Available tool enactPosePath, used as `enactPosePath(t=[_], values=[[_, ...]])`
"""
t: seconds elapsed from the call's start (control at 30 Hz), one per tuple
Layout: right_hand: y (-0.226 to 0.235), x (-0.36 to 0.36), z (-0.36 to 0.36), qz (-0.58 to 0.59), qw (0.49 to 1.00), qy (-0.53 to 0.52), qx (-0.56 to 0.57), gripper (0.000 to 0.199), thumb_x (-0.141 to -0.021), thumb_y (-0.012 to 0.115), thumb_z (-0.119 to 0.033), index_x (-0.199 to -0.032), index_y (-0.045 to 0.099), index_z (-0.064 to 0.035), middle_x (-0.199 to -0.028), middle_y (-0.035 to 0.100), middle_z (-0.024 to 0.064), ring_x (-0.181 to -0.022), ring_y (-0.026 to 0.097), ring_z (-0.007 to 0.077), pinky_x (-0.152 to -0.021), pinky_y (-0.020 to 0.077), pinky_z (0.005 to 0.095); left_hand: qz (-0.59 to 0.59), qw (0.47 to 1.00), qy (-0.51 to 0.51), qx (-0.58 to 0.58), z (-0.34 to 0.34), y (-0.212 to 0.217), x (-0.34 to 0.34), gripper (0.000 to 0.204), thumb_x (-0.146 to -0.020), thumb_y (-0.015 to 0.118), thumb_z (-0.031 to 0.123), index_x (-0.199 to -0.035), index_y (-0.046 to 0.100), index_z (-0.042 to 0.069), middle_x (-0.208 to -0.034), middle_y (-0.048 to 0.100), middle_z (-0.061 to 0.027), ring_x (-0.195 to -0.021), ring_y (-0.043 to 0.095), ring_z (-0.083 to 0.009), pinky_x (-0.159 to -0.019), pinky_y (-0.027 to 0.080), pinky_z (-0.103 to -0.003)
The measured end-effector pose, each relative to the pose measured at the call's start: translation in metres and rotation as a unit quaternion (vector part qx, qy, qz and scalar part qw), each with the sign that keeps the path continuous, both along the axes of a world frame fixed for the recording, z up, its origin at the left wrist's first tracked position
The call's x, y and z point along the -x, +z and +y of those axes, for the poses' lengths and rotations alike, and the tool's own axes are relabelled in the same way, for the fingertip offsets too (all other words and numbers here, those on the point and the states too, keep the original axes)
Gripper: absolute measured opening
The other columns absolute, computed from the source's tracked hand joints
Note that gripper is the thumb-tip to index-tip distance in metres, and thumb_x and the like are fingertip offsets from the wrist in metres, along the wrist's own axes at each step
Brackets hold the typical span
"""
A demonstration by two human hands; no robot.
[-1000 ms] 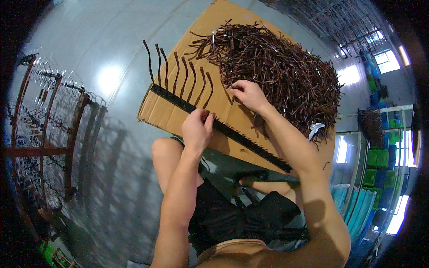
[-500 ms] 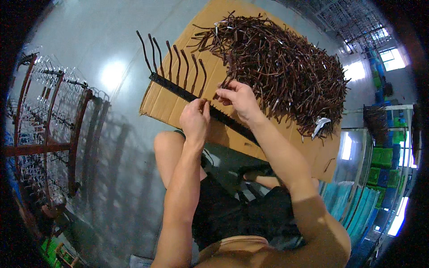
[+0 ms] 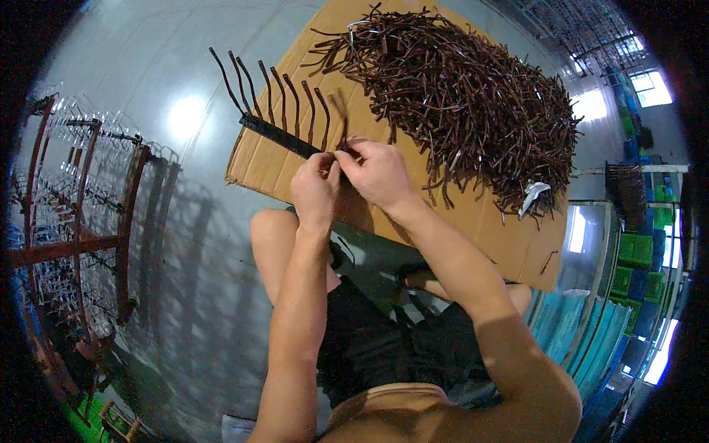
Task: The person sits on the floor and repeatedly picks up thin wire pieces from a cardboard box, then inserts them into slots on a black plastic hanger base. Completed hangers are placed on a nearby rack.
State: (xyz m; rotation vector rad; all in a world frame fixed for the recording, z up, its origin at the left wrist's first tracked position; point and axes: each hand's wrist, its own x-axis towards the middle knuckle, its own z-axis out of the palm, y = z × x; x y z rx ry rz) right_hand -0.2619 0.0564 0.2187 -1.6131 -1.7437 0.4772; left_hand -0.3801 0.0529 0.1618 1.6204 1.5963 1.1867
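Note:
A long black bar [image 3: 277,136] with a row of small teeth lies slantwise over the cardboard edge. Several thin, dark brown, bent strips that look like eyeglass temples [image 3: 298,107] stand up from its left part. My left hand [image 3: 314,193] is closed, thumb and fingers pinching at the bar just right of the standing row. Beside it, my right hand [image 3: 378,175] pinches the lower end of another temple [image 3: 341,122], whose upper end is blurred. The fingertips of both hands nearly touch and hide where this temple meets the bar.
A large heap of similar brown temples [image 3: 473,111] covers much of the cardboard [image 3: 517,247], with a crumpled white scrap [image 3: 533,196] on it. Racks with hanging pieces [image 3: 74,244] stand at left. Green crates [image 3: 634,251] and teal sheets [image 3: 576,332] are at right.
My right hand has moved left to my left hand, bringing a temple upright at the bar. The bar and its row have shifted slightly left in view.

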Motion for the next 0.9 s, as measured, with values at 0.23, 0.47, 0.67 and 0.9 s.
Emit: enactPosePath(t=[0.23, 0.47, 0.67, 0.9], values=[[-0.006, -0.013, 0.009, 0.141, 0.983, 0.040, 0.109, 0.031, -0.080, 0.064, -0.025, -0.095, 0.068, 0.0027, -0.087, 0.069, 0.0195, -0.082, 0.068, 0.0299, -0.074, 0.0524, 0.0361, 0.013, 0.999, -0.031, 0.031, -0.016, 0.007, -0.006, 0.018, -0.080, 0.069, 0.017, -0.091, 0.066, 0.003, -0.085, 0.067, -0.0129, -0.078, 0.064, -0.0275, -0.070, 0.051, -0.036], [-0.028, -0.021, -0.014, 0.360, 0.925, -0.044, 0.115, 0.019, -0.083, 0.066, -0.010, -0.099, 0.067, 0.0008, -0.087, 0.071, 0.0084, -0.079, 0.065, 0.0110, -0.072, 0.0502, 0.0243, 0.084, 0.995, -0.028, -0.053, -0.014, 0.002, -0.010, 0.016, -0.082, 0.068, 0.019, -0.089, 0.067, 0.004, -0.081, 0.066, -0.0153, -0.074, 0.065, -0.0329, -0.066, 0.051, -0.038], [-0.037, -0.017, -0.013, 0.314, 0.944, -0.066, 0.076, 0.019, -0.083, 0.067, -0.013, -0.094, 0.066, 0.0011, -0.084, 0.070, 0.0095, -0.076, 0.066, 0.0134, -0.069, 0.0502, 0.0266, 0.087, 0.992, -0.043, -0.078, -0.012, 0.001, -0.010, 0.013, -0.082, 0.065, 0.017, -0.086, 0.064, 0.004, -0.080, 0.064, -0.0143, -0.074, 0.063, -0.0332, -0.066, 0.050, -0.040], [0.003, -0.013, -0.018, 0.143, 0.985, -0.026, 0.094, 0.021, -0.083, 0.065, -0.021, -0.095, 0.068, -0.0038, -0.084, 0.067, 0.0182, -0.075, 0.067, 0.0288, -0.068, 0.0505, 0.0335, 0.078, 0.994, -0.045, -0.064, -0.012, 0.002, -0.007, 0.014, -0.082, 0.066, 0.015, -0.087, 0.064, 0.003, -0.077, 0.064, -0.0169, -0.071, 0.063, -0.0333, -0.064, 0.049, -0.038]])
